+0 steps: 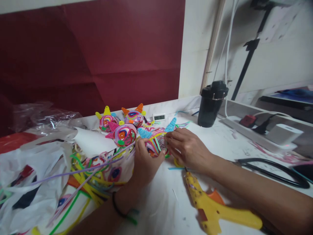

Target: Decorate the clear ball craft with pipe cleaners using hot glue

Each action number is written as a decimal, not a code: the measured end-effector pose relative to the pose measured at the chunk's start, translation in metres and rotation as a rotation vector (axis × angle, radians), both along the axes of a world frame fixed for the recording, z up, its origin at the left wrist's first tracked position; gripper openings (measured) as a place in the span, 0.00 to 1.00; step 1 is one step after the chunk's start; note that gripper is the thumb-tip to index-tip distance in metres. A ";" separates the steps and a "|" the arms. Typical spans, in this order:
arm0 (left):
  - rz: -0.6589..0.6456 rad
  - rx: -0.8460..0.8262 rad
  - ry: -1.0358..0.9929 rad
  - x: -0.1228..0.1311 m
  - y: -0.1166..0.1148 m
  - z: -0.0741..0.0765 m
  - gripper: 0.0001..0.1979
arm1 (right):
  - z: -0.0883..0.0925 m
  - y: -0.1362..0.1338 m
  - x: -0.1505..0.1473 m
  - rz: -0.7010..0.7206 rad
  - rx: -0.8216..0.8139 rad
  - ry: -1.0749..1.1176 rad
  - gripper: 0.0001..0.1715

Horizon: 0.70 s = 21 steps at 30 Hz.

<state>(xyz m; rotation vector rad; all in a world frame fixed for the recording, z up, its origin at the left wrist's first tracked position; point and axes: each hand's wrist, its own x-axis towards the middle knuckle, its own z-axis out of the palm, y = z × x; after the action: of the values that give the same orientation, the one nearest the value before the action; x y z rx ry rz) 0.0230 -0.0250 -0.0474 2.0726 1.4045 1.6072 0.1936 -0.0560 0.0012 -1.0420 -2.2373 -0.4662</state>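
Note:
A round craft head coiled from multicoloured pipe cleaners, with two light-blue horns, sits between my hands over the table. My left hand curls round its near left side, thumb and fingers on it. From the right, my right hand pinches at its upper right side; whatever small piece is between those fingertips is hidden. Beyond my left hand stand similar heads: one with pink horns, one with orange horns and one with yellow horns. A yellow glue gun lies below my right forearm.
Loose pipe cleaners and a crumpled white plastic bag cover the left side. A small digital display stands at the back. To the right are a black lidded cup, a power strip and a black cable loop.

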 end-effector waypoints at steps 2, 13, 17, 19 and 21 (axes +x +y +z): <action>0.005 0.006 0.016 0.000 0.000 -0.001 0.24 | 0.000 0.000 0.000 -0.001 0.002 -0.003 0.12; -0.084 -0.029 -0.019 -0.005 0.001 -0.001 0.16 | 0.001 0.001 0.002 0.000 0.013 0.016 0.11; -0.121 -0.034 -0.002 -0.008 -0.001 0.002 0.10 | 0.000 0.001 0.002 0.003 0.010 0.024 0.11; -0.115 -0.030 0.008 -0.009 -0.002 0.002 0.09 | 0.000 0.001 0.002 0.004 0.018 0.023 0.12; -0.109 -0.034 0.006 -0.009 -0.002 0.002 0.09 | 0.000 0.002 0.002 0.001 0.032 0.022 0.13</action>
<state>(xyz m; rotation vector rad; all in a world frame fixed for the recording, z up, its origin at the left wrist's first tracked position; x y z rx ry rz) 0.0142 -0.0267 -0.0452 2.0978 1.2879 1.5251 0.1955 -0.0544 0.0013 -1.0242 -2.2045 -0.4865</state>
